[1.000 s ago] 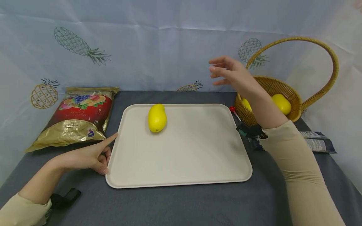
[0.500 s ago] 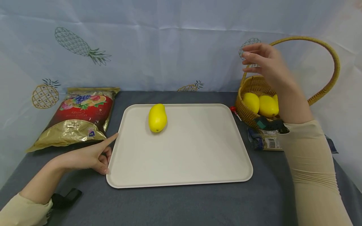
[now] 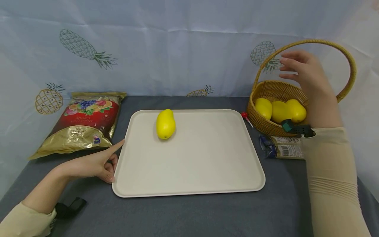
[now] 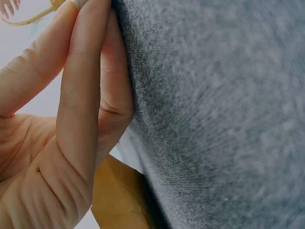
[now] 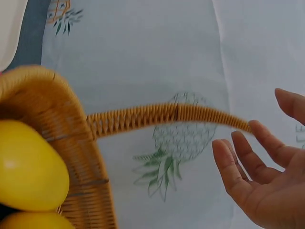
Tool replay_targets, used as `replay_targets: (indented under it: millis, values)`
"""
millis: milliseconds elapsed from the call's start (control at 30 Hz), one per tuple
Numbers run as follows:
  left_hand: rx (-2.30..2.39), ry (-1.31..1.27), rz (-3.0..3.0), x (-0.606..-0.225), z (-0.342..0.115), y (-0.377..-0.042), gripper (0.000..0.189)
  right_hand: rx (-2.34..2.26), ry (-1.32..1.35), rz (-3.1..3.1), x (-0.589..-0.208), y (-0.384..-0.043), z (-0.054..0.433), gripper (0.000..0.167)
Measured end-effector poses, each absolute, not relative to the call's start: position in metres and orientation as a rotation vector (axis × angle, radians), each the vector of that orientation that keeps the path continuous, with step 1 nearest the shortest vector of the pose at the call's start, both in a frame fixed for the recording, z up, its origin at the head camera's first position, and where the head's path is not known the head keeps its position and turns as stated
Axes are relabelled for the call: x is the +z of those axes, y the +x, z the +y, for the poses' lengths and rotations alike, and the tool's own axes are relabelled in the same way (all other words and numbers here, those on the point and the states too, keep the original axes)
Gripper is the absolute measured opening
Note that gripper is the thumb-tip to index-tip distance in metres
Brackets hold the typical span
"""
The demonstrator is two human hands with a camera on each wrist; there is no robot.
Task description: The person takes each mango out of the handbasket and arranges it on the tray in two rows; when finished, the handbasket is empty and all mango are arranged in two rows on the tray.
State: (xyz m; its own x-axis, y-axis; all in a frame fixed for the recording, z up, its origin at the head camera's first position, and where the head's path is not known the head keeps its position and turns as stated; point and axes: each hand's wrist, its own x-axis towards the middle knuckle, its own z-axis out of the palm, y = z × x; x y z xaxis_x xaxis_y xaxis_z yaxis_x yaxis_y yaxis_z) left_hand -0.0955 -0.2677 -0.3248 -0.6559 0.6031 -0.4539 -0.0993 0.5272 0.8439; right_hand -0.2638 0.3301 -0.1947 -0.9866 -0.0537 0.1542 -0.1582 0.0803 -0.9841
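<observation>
My left hand point(image 3: 96, 164) is at the left edge of a cream tray point(image 3: 189, 164); its thumb and curled fingers pinch the rim while the index finger points along it. In the left wrist view, thumb and fingertips point(image 4: 88, 9) meet on a whitish bit of edge. A yellow mango-shaped fruit point(image 3: 165, 124) lies on the tray, towards the back left. Above the wicker basket point(image 3: 266, 126) hovers my right hand point(image 3: 306, 70), holding nothing, fingers loosely bent and apart. Several similar yellow fruits point(image 3: 296, 111) sit in the basket. The right wrist view shows fingers beside its handle point(image 5: 167, 114); contact is unclear.
A red and gold candy bag point(image 3: 86, 121) lies left of the tray. Between tray and basket is a red lollipop point(image 3: 244, 115). A printed packet point(image 3: 285, 148) lies before the basket, partly behind my right sleeve. A pineapple-print curtain point(image 3: 177, 59) hangs behind.
My right hand has moved rightwards from above the tray's back right side to over the basket, uncovering the fruits and packet. The left hand and the fruit on the tray stay put.
</observation>
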Motion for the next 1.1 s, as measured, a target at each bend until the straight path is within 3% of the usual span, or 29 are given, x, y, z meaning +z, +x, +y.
replay_targets:
  millis: [333, 733, 867, 1100]
  values:
    - [1.201, 0.417, 1.978, -0.325, -0.269, -0.097, 0.121, 2.201, -0.048, -2.170, -0.206, -0.274, 0.372, 0.055]
    - [1.190, 0.412, 1.975, -0.326, -0.269, -0.097, 0.121, 2.292, -0.368, -2.137, -0.228, -0.283, 0.404, 0.028]
    - [1.188, 0.417, 1.981, -0.326, -0.269, -0.097, 0.121, 2.179, -0.428, -2.292, -0.235, -0.285, 0.414, 0.025]
    - [1.201, 0.419, 1.982, -0.327, -0.270, -0.097, 0.120, 1.600, -0.475, -2.816, -0.247, -0.286, 0.425, 0.034]
